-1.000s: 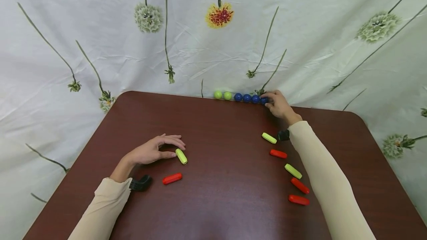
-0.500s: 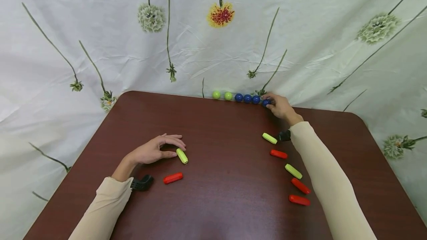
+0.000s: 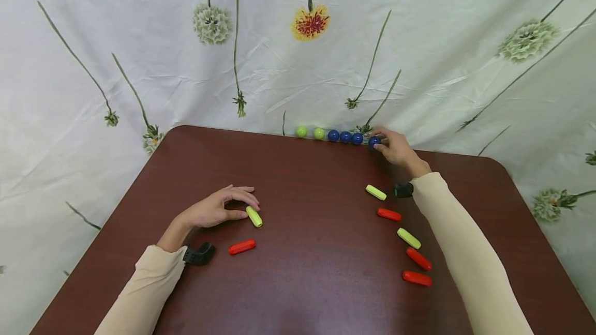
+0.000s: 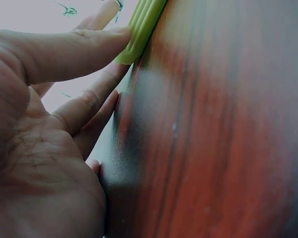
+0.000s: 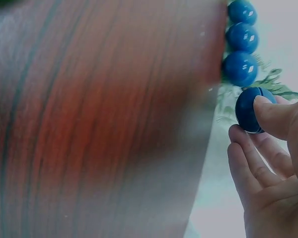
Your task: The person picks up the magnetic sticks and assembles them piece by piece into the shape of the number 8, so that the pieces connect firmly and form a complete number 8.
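In the head view my right hand (image 3: 393,148) pinches a glossy blue ball (image 3: 374,142) at the table's far edge. The right wrist view shows the thumb on this blue ball (image 5: 251,109), the other fingers behind and below it. It sits a little apart from three blue balls (image 3: 345,137) in a row. My left hand (image 3: 214,210) rests at the left, holding one end of a short yellow-green ribbed stick (image 3: 254,216) between thumb and fingers. The left wrist view shows the thumb tip against this ribbed stick (image 4: 141,32). A red stick (image 3: 241,246) lies nearer me.
Two lime-green balls (image 3: 310,132) stand left of the blue row, slightly apart. On the right of the brown table (image 3: 298,283) lie two yellow-green sticks (image 3: 375,192) and three red sticks (image 3: 388,214). A flowered white cloth (image 3: 270,66) hangs behind the far edge.
My right hand has drawn its blue ball rightward, opening a gap from the other three. The two lime-green balls stand slightly farther apart. My left hand stays at the yellow-green stick.
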`<action>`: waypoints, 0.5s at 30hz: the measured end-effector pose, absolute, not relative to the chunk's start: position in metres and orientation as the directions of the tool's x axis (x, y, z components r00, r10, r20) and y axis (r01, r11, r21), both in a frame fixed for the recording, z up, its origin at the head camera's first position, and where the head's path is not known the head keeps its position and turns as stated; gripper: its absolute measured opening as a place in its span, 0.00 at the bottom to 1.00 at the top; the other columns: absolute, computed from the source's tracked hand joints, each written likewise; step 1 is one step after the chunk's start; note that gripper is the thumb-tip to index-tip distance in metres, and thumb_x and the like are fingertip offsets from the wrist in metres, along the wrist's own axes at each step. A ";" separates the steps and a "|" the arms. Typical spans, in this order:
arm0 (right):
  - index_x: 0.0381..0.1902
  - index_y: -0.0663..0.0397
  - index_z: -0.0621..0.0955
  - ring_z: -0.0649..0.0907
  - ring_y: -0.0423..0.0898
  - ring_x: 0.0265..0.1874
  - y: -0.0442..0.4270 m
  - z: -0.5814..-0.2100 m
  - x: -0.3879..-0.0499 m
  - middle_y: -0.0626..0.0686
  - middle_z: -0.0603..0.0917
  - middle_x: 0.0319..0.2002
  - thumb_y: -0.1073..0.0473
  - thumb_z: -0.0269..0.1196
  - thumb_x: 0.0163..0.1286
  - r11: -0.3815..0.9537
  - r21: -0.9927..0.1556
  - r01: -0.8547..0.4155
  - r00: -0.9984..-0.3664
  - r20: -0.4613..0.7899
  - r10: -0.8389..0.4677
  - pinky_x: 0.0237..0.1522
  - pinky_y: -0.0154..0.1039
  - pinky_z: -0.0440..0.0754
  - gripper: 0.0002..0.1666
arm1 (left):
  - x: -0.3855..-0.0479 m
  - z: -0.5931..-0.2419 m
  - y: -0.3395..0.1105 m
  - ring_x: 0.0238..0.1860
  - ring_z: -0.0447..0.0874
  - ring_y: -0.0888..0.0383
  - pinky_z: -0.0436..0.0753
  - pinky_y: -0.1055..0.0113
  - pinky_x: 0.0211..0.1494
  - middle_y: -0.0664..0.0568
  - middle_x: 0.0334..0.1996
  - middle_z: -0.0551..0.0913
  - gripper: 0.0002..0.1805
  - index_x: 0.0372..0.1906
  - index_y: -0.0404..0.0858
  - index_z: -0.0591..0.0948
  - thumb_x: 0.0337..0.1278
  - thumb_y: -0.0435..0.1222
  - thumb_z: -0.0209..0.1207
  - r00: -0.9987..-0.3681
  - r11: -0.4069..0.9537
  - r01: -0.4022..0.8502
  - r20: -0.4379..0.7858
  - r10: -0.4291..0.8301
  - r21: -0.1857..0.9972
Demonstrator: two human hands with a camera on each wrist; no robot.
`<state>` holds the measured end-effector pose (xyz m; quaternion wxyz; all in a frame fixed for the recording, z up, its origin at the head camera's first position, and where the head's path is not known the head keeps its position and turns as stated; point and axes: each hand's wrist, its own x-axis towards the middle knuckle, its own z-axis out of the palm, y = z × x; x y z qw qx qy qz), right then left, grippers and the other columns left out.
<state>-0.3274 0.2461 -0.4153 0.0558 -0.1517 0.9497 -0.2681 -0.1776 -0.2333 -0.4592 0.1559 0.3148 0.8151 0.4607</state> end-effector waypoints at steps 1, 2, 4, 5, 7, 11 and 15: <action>0.66 0.58 0.71 0.74 0.68 0.64 0.246 -0.414 -0.326 0.68 0.72 0.66 0.65 0.53 0.78 0.807 -0.533 -0.257 -0.948 -0.023 -0.317 0.61 0.63 0.74 0.21 | -0.178 -0.458 -0.233 0.74 0.61 0.38 0.35 0.32 0.74 0.55 0.52 0.85 0.13 0.48 0.46 0.87 0.60 0.30 0.65 -0.754 0.383 0.367 0.030 0.656 0.848; 0.67 0.58 0.71 0.74 0.68 0.64 0.246 -0.412 -0.325 0.68 0.72 0.67 0.65 0.53 0.78 0.803 -0.538 -0.256 -0.948 -0.021 -0.316 0.61 0.62 0.75 0.21 | -0.178 -0.458 -0.234 0.74 0.61 0.39 0.35 0.33 0.75 0.56 0.52 0.85 0.13 0.48 0.47 0.87 0.60 0.30 0.66 -0.755 0.390 0.364 0.024 0.655 0.846; 0.67 0.57 0.71 0.75 0.67 0.64 0.245 -0.409 -0.322 0.67 0.72 0.67 0.65 0.54 0.78 0.798 -0.546 -0.256 -0.948 -0.019 -0.317 0.59 0.62 0.76 0.21 | -0.179 -0.456 -0.234 0.74 0.61 0.40 0.35 0.34 0.75 0.57 0.51 0.85 0.13 0.47 0.47 0.87 0.60 0.30 0.66 -0.757 0.399 0.357 0.011 0.653 0.844; 0.67 0.57 0.71 0.76 0.67 0.63 0.245 -0.408 -0.320 0.67 0.72 0.67 0.65 0.54 0.78 0.794 -0.551 -0.257 -0.947 -0.018 -0.319 0.58 0.61 0.77 0.22 | -0.179 -0.455 -0.234 0.75 0.61 0.40 0.35 0.34 0.75 0.58 0.51 0.85 0.13 0.47 0.48 0.87 0.60 0.30 0.66 -0.757 0.402 0.355 0.007 0.654 0.844; 0.67 0.57 0.71 0.77 0.66 0.62 0.244 -0.405 -0.317 0.66 0.72 0.67 0.65 0.54 0.78 0.786 -0.559 -0.264 -0.945 -0.013 -0.327 0.57 0.61 0.78 0.21 | -0.179 -0.455 -0.234 0.74 0.61 0.39 0.34 0.33 0.75 0.57 0.51 0.85 0.13 0.46 0.48 0.87 0.59 0.30 0.66 -0.753 0.402 0.361 0.009 0.658 0.841; 0.67 0.58 0.71 0.78 0.66 0.61 0.243 -0.403 -0.312 0.66 0.73 0.66 0.65 0.54 0.78 0.770 -0.571 -0.285 -0.937 -0.004 -0.350 0.55 0.60 0.79 0.22 | -0.180 -0.455 -0.233 0.74 0.61 0.38 0.34 0.32 0.74 0.56 0.49 0.85 0.13 0.45 0.48 0.88 0.58 0.29 0.67 -0.746 0.395 0.376 0.021 0.666 0.838; 0.66 0.59 0.71 0.79 0.66 0.60 0.242 -0.403 -0.307 0.66 0.73 0.65 0.65 0.55 0.77 0.765 -0.568 -0.305 -0.930 0.003 -0.369 0.55 0.60 0.80 0.21 | -0.180 -0.454 -0.232 0.74 0.61 0.37 0.33 0.32 0.73 0.56 0.48 0.85 0.14 0.45 0.50 0.88 0.58 0.29 0.67 -0.743 0.398 0.385 0.023 0.669 0.833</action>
